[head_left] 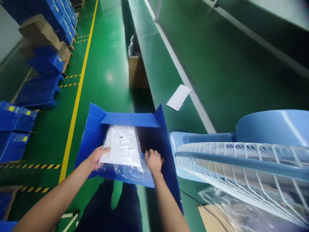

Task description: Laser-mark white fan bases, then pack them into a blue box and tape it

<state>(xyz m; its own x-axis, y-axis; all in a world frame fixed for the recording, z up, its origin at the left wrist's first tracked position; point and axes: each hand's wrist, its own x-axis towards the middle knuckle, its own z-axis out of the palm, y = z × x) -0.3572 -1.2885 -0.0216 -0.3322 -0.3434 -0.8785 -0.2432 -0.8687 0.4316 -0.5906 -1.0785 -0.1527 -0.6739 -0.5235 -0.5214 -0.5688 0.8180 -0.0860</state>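
Your left hand (96, 157) grips the bagged white plastic plate (123, 146) at its 9 o'clock edge; your right hand (153, 160) clenches the bag at 3 o'clock. The plate sits inside the open blue corrugated box (130, 120). At 2 o'clock, a white card (179, 97) lies on the green surface (217, 64).

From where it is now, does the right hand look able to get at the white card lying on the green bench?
Probably not without leaning: the right hand is down inside the blue box, whose raised flap stands between it and the white card farther up the green bench.
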